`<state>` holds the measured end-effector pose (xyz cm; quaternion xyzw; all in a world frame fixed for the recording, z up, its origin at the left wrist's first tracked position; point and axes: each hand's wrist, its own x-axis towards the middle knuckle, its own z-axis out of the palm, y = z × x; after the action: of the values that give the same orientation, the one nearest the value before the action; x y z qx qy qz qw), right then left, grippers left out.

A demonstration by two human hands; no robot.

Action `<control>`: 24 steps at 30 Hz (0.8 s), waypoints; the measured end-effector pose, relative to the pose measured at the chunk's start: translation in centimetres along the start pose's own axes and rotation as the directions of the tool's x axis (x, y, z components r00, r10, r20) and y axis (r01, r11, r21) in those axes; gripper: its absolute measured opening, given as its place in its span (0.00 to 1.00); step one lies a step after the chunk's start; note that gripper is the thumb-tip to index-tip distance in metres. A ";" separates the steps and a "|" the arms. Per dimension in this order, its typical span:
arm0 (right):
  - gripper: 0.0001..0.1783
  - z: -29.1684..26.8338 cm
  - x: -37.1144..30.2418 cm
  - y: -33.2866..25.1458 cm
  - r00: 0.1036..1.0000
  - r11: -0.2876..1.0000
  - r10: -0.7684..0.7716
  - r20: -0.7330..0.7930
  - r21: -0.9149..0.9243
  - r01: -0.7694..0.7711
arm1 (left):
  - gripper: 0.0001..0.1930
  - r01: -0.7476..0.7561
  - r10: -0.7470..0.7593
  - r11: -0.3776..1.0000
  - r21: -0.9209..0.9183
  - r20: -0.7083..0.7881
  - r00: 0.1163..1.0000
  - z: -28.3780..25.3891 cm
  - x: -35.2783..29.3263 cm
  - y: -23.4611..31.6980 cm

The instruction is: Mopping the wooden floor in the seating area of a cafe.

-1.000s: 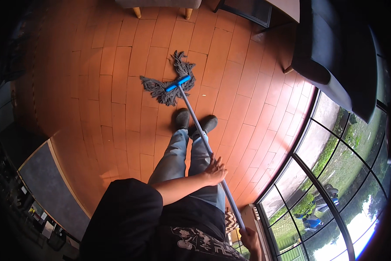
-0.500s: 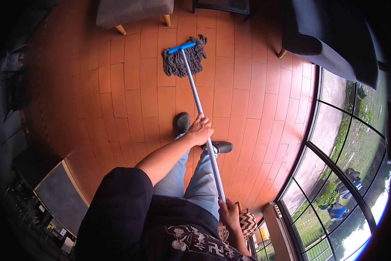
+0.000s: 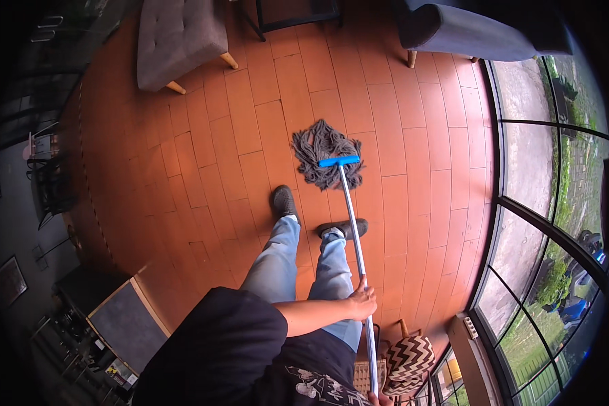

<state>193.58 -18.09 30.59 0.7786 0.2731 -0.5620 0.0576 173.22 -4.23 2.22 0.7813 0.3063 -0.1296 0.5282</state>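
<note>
A string mop (image 3: 327, 150) with grey strands and a blue head lies on the floor ahead of my feet. Its pale metal handle slants down toward my right side. Partway along the handle, my left hand (image 3: 362, 303) is wrapped round it, thumb pointing up the shaft. My right hand (image 3: 379, 399) grips the handle lower down at the bottom edge, mostly cut off by the frame. The strands spread out beyond the blue bar, away from me. My dark right shoe (image 3: 343, 229) stands close to the handle, and the left shoe (image 3: 283, 201) is a step to the left.
A grey tufted seat (image 3: 182, 44) with wooden legs stands at the far left, a dark-framed table (image 3: 301, 22) beside it. Another grey chair (image 3: 467, 34) is at the far right. Tall windows (image 3: 521, 203) line the right. A zigzag-patterned cushion (image 3: 410, 356) and a chalkboard (image 3: 129, 326) are nearby.
The mop head has come back toward me and to the right, its strands now trailing away from me. Both hands have shifted down and right, still on the handle. My view has turned slightly.
</note>
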 end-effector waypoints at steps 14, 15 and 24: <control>0.19 7.6 20.2 -13.3 0.960 0.970 -0.219 0.172 0.147 0.195 | 0.10 0.536 -0.469 0.748 0.392 -0.259 0.844 -15.0 2.7 -17.9; 0.19 7.8 20.2 -13.1 0.960 0.968 -0.237 0.151 0.124 0.220 | 0.10 0.536 -0.482 0.737 0.412 -0.236 0.844 -15.0 2.7 -18.0; 0.12 0.3 8.8 -0.1 0.986 0.897 0.075 0.147 0.421 -0.131 | 0.10 0.230 -0.225 0.955 0.188 -0.049 0.973 -2.4 7.0 -3.8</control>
<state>195.19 -14.97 22.56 0.7483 0.0969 -0.6527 -0.0686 176.08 1.25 -3.32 0.7899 0.3873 -0.2081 0.4276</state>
